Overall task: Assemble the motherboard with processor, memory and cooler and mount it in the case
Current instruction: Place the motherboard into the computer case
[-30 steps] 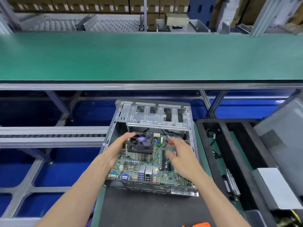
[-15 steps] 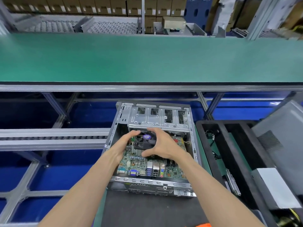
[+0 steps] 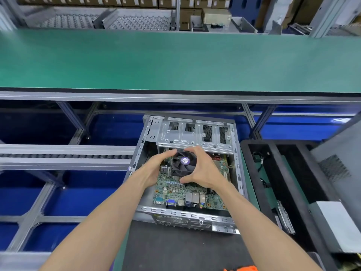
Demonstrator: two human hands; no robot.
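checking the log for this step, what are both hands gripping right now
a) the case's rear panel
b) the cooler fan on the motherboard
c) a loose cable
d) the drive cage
b, the left hand and right hand curl around the sides of the cooler fan on the motherboard inside the case.

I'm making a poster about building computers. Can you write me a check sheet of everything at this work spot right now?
Surface: dark mat on a green-edged bench, under the case.
Job's things: motherboard lies inside the open metal case, ports toward the person; cooler fan sits on it.
Clutter: orange object at the bottom edge, too cut off to name.
Hands: left hand and right hand both grip the cooler fan's sides.
Cables: black wires in the black foam tray on the right.
Surroundings: green conveyor belt beyond, roller racks and cardboard boxes behind it.
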